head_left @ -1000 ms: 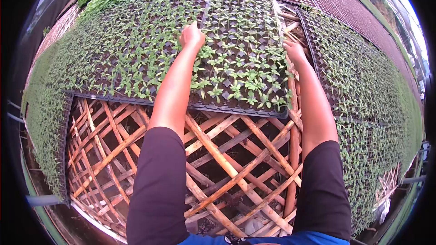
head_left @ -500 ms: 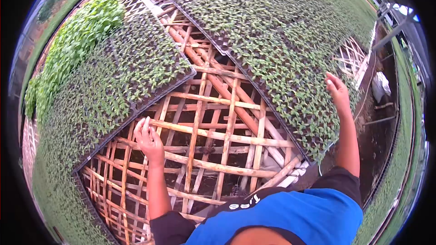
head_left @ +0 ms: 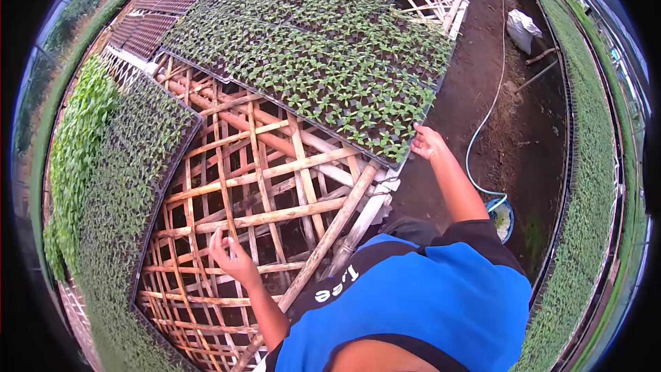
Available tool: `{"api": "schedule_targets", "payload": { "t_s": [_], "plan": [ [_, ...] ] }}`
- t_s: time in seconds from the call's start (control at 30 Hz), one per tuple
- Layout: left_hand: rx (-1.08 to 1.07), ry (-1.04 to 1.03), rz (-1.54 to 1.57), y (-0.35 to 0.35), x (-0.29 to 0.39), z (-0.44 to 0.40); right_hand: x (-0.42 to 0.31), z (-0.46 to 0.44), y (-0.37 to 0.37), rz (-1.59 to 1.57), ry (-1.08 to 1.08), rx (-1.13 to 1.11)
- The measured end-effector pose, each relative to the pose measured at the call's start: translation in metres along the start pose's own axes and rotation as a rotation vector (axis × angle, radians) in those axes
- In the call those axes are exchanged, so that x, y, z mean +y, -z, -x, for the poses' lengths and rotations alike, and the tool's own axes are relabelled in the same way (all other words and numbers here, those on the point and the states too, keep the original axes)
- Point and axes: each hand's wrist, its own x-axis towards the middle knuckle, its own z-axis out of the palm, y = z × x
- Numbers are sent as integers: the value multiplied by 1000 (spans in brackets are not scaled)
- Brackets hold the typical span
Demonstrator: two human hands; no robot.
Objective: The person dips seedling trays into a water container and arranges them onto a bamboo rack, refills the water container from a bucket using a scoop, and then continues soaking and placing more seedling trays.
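Observation:
My right hand (head_left: 428,143) is at the right edge of a seedling tray (head_left: 365,107), near its front corner, with its fingers at the rim; whether they grip it is hard to tell. Over the bamboo lattice (head_left: 261,217) hangs my left hand (head_left: 234,258), empty, with its fingers apart. Small green seedlings fill the dark trays on the far side of the lattice. Another block of seedling trays (head_left: 131,172) lies to the left of the lattice.
A white sack (head_left: 522,31) lies on the soil path (head_left: 520,124) at the right. A pale hose (head_left: 474,139) runs along the path to a blue bucket (head_left: 501,219). Taller leafy plants (head_left: 79,158) stand at the far left.
The view has turned to the right. My hands have left the first tray block; my right hand is now at the edge of the right-hand trays, and my left hand is over the lattice.

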Motion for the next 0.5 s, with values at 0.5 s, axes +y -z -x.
{"api": "schedule_targets", "payload": {
  "t_s": [0.5],
  "plan": [
    [263, 216, -160, 22, 107, 162, -154, 91, -177, -74, 543, -627]
  ]
}}
